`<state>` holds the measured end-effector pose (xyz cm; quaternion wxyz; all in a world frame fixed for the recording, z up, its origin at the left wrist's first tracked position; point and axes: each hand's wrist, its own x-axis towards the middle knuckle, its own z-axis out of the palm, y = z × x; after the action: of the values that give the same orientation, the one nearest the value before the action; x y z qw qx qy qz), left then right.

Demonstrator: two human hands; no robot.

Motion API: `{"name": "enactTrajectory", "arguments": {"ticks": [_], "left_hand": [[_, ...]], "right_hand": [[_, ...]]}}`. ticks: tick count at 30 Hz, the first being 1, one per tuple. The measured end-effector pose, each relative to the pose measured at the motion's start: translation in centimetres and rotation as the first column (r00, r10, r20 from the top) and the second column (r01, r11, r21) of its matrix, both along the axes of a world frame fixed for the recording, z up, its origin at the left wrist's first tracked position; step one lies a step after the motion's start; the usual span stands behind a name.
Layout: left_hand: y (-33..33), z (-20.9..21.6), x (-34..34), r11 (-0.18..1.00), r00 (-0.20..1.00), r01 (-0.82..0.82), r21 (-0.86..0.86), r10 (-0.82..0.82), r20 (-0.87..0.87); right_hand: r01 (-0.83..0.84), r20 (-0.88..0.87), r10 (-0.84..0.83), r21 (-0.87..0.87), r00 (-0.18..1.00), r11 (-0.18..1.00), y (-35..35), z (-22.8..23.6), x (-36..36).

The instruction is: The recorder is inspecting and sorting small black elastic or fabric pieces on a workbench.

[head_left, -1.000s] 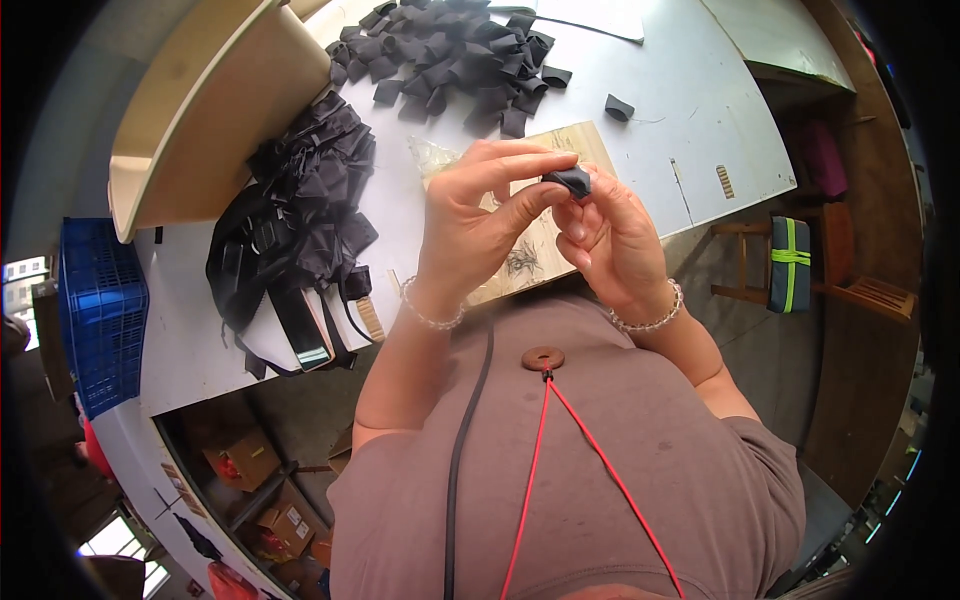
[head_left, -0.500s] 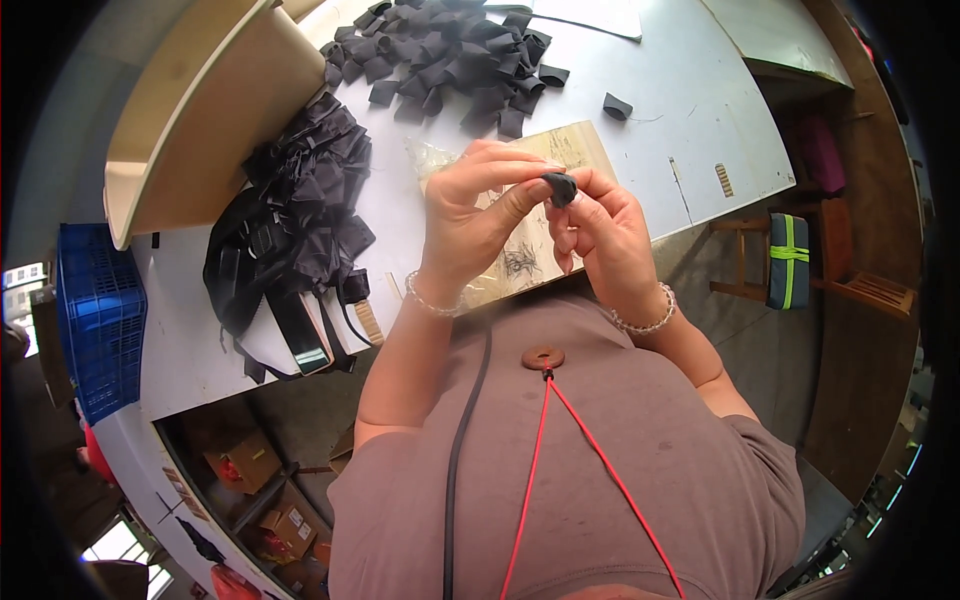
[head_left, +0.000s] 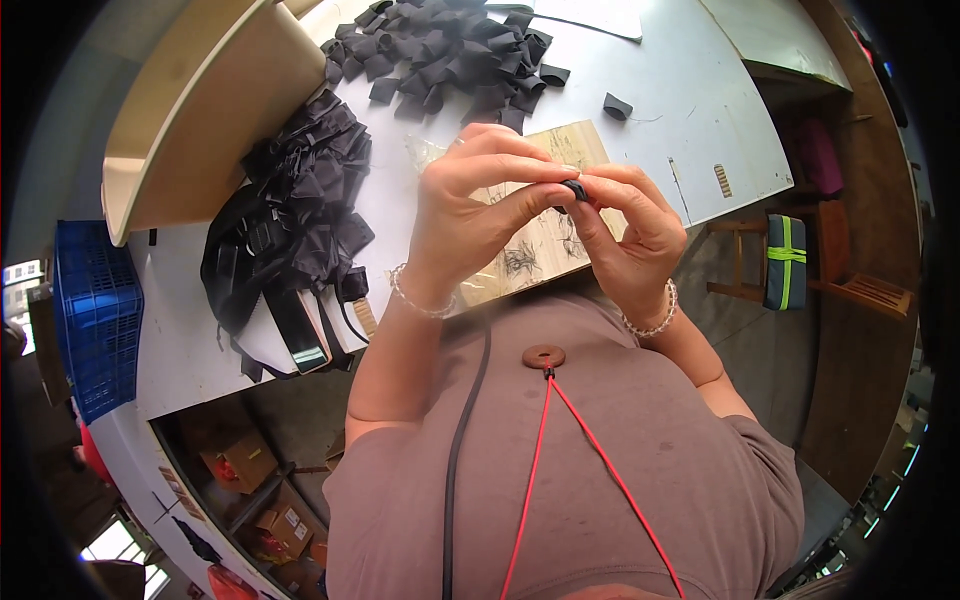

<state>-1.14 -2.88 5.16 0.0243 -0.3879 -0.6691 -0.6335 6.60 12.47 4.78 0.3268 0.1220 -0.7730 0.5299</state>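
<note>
A small black fabric loop [head_left: 574,190] is pinched between both hands above the table, mostly covered by fingers. My left hand [head_left: 492,200] grips it from the left with thumb and fingertips. From the right, my right hand [head_left: 632,222] pinches the same piece. Beneath the hands lies a pale wooden board [head_left: 535,262] with dark thread scraps on it. Beyond it is a heap of similar black fabric loops [head_left: 450,58], and one single loop [head_left: 617,106] lies apart to the right. A pile of flat black fabric pieces [head_left: 300,200] sits to my left.
A beige curved bin [head_left: 205,120] rests on the white table [head_left: 690,140] at the left. Beside it hangs a blue plastic crate [head_left: 98,315]. A phone-like dark slab [head_left: 297,325] lies near the front edge. A wooden stool [head_left: 785,262] stands at the right.
My right hand has turned and shifted slightly right, with its fingertips now meeting the left hand's. The black loop is more covered than before.
</note>
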Motion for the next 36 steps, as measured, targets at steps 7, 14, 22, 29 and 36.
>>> {"name": "enactTrajectory", "arguments": {"ticks": [7, 14, 22, 29, 36], "left_hand": [[0.8, -2.6, -0.3, 0.941, 0.954, 0.058, 0.334, -0.151, 0.259], [1.5, -3.3, 0.1, 0.89, 0.947, -0.011, 0.456, -0.138, 0.291], [1.6, -4.1, 1.0, 0.825, 0.886, -0.075, 0.561, -0.203, 0.416], [1.0, -3.0, 1.2, 0.874, 0.886, -0.017, 0.486, -0.213, 0.412], [0.4, -2.2, 1.1, 0.95, 0.959, -0.102, 0.296, 0.015, 0.282]], "right_hand": [[0.076, -0.033, -0.074, 0.072, 0.997, 0.995, -0.9, 0.7, -0.4], [0.14, -0.078, -0.129, 0.15, 0.988, 0.979, -1.5, 1.1, -0.9], [0.18, -0.102, -0.164, 0.168, 0.981, 0.969, -1.9, 0.8, -1.4], [0.144, -0.11, -0.123, 0.211, 0.986, 0.967, -1.1, 1.0, -1.1], [0.141, 0.03, -0.144, 0.09, 0.989, 0.986, -1.1, 1.1, -0.6]]}}
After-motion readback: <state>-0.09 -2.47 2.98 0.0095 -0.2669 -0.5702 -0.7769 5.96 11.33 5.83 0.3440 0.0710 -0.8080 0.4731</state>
